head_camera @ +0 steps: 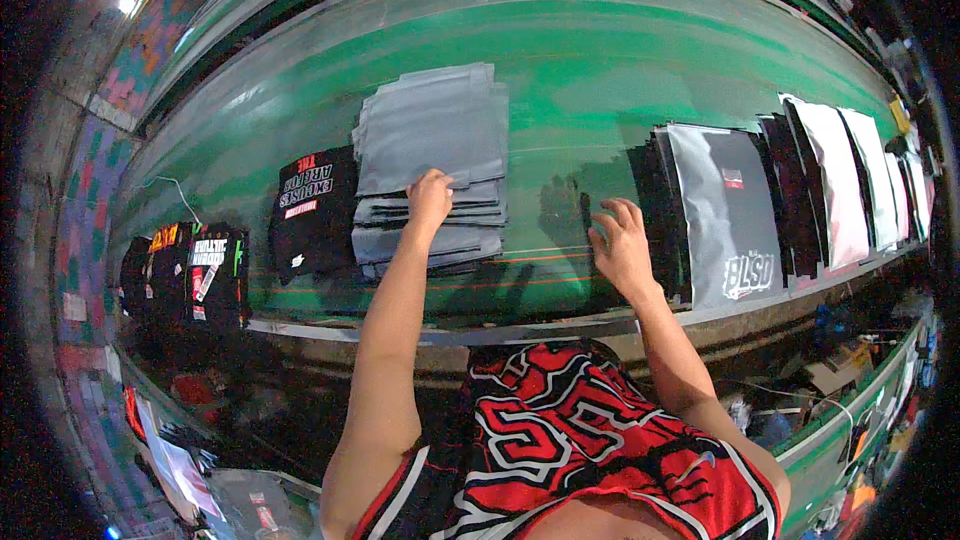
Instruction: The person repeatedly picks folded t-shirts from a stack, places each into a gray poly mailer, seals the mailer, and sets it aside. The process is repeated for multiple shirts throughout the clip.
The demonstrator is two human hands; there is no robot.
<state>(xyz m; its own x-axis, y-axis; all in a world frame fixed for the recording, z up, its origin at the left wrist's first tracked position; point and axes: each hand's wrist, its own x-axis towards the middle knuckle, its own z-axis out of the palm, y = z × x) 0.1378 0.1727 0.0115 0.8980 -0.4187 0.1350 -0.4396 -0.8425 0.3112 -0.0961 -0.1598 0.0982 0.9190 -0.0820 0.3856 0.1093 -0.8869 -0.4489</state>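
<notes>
My left hand (431,199) is at the near edge of a stack of flat grey plastic bags (431,124), its fingers bunched and pinching the top bag's edge. Below that edge, more grey bags (427,244) lie in uneven, fanned layers. To the right, my right hand (621,244) hovers over the green tabletop (540,202), fingers apart and slightly curled, with nothing seen in them. A dark patch beside its fingertips could be a shadow or a small object; I cannot tell. Left of the stack lies a folded black shirt (315,217) with printed lettering.
Folded black garments with tags (214,277) lie at the table's left end. On the right stand piles of bagged garments, the nearest a dark grey packet (724,217), then white packets (832,180). The table's near edge (525,334) runs before my body. Another green surface (825,435) is behind, right.
</notes>
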